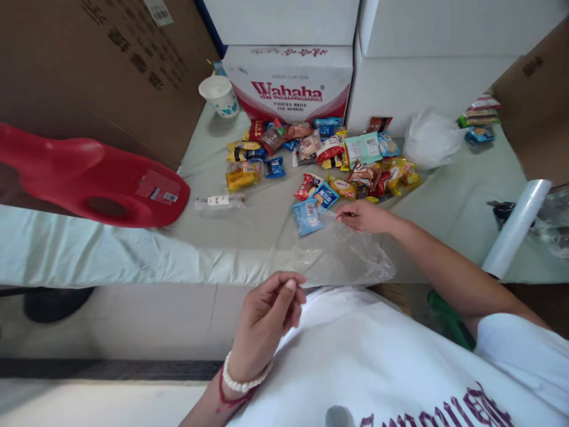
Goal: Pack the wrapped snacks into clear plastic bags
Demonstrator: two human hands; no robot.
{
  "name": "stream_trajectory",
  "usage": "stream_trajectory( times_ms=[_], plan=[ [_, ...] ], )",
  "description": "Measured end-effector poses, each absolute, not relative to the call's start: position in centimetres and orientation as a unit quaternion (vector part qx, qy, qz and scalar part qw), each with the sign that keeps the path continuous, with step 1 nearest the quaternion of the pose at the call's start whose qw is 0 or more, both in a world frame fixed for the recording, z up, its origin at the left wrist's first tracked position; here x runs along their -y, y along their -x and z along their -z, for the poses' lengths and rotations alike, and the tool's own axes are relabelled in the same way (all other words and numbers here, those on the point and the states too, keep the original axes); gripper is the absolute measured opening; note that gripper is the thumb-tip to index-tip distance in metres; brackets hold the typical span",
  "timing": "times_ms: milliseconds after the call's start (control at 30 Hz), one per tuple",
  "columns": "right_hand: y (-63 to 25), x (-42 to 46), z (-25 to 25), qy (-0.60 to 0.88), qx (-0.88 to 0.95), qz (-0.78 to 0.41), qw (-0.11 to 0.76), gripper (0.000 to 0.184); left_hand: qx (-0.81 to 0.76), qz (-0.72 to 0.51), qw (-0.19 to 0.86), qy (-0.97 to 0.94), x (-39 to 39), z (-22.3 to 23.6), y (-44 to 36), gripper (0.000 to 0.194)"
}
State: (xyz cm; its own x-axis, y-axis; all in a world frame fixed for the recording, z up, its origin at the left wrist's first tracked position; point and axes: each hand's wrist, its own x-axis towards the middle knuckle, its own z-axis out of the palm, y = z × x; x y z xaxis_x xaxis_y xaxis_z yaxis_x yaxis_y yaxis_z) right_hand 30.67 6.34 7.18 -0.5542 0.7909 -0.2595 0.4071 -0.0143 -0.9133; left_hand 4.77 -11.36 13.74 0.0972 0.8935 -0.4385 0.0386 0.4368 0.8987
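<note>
A clear plastic bag (355, 255) lies crumpled at the table's front edge, close to my body. My right hand (367, 217) is closed with its fingertips on the bag's upper rim. Lower down, in front of the table edge, my left hand (271, 308) is curled with thumb and forefinger pressed together. The bag's near side reaches toward those fingertips; whether they pinch it I cannot tell. Just left of my right hand lies a light-blue snack packet (307, 217), touching a darker blue packet (326, 194). Behind them spreads a pile of wrapped snacks (331, 148).
A red plastic object with a hole (128, 184) rests at the left, near a flat clear packet (219, 201). A paper cup (219, 96) and a Wahaha carton (293, 83) stand behind. On the right are a white plastic bag (432, 139) and a plastic film roll (517, 228).
</note>
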Motion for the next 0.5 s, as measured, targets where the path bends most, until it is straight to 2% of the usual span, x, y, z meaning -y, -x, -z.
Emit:
stream_trajectory(
  times_ms=[67,100,167,233,300,400,433,500],
  plan=[
    [-29.6,-6.8,-7.4,0.385,0.73,-0.544,0.152,0.017,-0.555,-0.411,0.533,-0.488,9.6,-12.8,-6.7,0.03],
    [-29.3,-7.1,-7.3,0.354,0.753,-0.539,0.135,0.017,-0.525,-0.4,0.48,-0.579,8.4,-11.6,-7.7,0.026],
    [-29.0,-8.2,-7.2,0.309,0.79,-0.522,0.088,0.015,-0.468,-0.359,0.356,-0.725,6.0,-8.2,-9.1,0.023],
    [-29.4,-9.5,-7.3,0.331,0.809,-0.482,0.064,0.009,-0.366,-0.256,0.307,-0.84,4.3,-4.7,-9.8,0.026],
    [-30.2,-10.2,-8.2,0.421,0.811,-0.394,0.102,0.005,-0.354,-0.193,0.251,-0.88,3.7,-2.0,-9.9,0.037],
    [-30.4,-8.0,-10.4,0.539,0.797,-0.174,0.21,0.017,-0.424,-0.154,0.182,-0.874,4.5,-0.5,-10.0,0.05],
    [-30.0,-6.4,-10.9,0.542,0.803,-0.11,0.222,0.023,-0.442,-0.146,0.172,-0.868,4.8,-0.4,-10.1,0.052],
    [-29.2,-2.0,-11.0,0.469,0.862,-0.098,0.166,0.027,-0.461,-0.134,0.168,-0.861,5.4,-0.6,-10.3,0.052]
  ],
)
